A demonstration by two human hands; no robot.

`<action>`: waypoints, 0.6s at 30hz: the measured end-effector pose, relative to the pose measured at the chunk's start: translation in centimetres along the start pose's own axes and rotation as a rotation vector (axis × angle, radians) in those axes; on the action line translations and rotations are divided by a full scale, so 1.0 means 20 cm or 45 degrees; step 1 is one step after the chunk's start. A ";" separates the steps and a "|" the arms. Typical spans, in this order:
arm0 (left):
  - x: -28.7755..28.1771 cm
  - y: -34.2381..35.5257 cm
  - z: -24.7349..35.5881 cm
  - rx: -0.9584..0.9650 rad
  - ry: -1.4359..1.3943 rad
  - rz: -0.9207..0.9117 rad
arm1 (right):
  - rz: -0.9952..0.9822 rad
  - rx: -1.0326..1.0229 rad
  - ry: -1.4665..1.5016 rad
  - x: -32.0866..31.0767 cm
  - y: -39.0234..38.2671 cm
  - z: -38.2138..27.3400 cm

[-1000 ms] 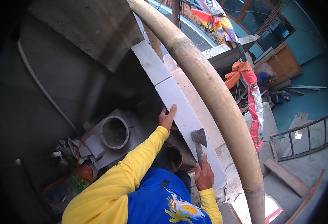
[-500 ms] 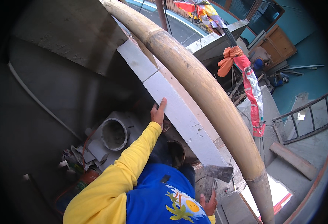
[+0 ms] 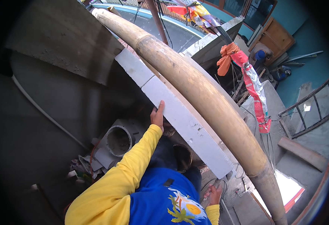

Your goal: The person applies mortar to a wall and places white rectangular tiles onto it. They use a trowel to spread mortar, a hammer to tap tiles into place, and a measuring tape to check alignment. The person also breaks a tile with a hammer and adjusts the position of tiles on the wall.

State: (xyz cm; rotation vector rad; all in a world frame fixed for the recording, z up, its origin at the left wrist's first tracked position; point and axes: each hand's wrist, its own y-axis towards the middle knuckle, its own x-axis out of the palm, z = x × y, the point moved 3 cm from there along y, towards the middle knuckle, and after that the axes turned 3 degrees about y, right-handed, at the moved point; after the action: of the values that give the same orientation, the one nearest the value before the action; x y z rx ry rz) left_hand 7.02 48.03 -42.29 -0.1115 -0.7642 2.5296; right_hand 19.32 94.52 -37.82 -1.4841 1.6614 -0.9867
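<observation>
My left hand (image 3: 157, 117), in a yellow sleeve, grips the left edge of a long white block (image 3: 182, 123), which lies end to end with a shorter white block (image 3: 132, 67) beside a thick bamboo pole (image 3: 198, 101). My right hand (image 3: 214, 195) is closed on the handle of a hatchet (image 3: 216, 184) just below the long block's near end, which hides most of the hatchet's head. Below and left of my left hand stands a round bucket (image 3: 118, 140) with grey stuff inside.
Another person in a blue cap (image 3: 260, 55) is bent over among boards at the back right. A wrapped post (image 3: 252, 90) stands right of the pole. A metal ladder frame (image 3: 314, 108) and plank (image 3: 302, 153) lie at right. A concrete slab (image 3: 67, 41) overhangs the upper left.
My right hand has moved the hatchet from on top of the block down to below its near end. My left hand stays on the block. The view has shifted slightly.
</observation>
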 end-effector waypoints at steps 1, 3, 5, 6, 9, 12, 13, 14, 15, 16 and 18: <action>0.02 0.00 0.01 0.003 0.004 -0.004 | -0.022 -0.012 0.007 -0.04 0.04 0.01; 0.04 0.00 0.02 0.004 0.003 -0.005 | 0.008 -0.037 0.057 -0.08 0.06 0.03; 0.04 0.00 0.01 0.004 0.002 -0.021 | 0.117 -0.073 0.164 -0.10 0.06 0.07; 0.03 0.01 -0.01 0.040 -0.035 -0.039 | 0.141 -0.046 0.235 -0.11 0.06 0.10; -0.03 0.06 -0.03 -0.009 -0.082 -0.011 | 0.150 0.005 0.267 -0.01 0.07 0.08; 0.00 0.07 -0.03 0.004 -0.074 0.014 | 0.054 0.016 0.081 0.09 -0.02 -0.02; 0.00 0.08 -0.04 -0.003 -0.068 0.024 | 0.045 0.012 0.113 0.06 0.00 0.00; 0.01 0.08 -0.07 -0.018 -0.062 0.029 | 0.046 0.005 0.145 0.03 0.01 0.02; 0.04 0.05 -0.05 -0.058 -0.062 0.007 | 0.084 0.005 0.244 0.01 0.03 0.04; 0.02 0.07 -0.08 -0.096 -0.088 -0.030 | 0.122 0.002 0.344 0.01 0.06 0.06; 0.00 0.07 -0.07 -0.135 -0.028 -0.026 | 0.121 0.008 0.353 0.04 0.05 0.05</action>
State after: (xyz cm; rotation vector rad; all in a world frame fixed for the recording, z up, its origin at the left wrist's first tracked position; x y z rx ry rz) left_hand 6.64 47.74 -44.27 -0.1109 -0.9042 2.4745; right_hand 19.59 93.70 -39.26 -1.2957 1.9019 -1.1857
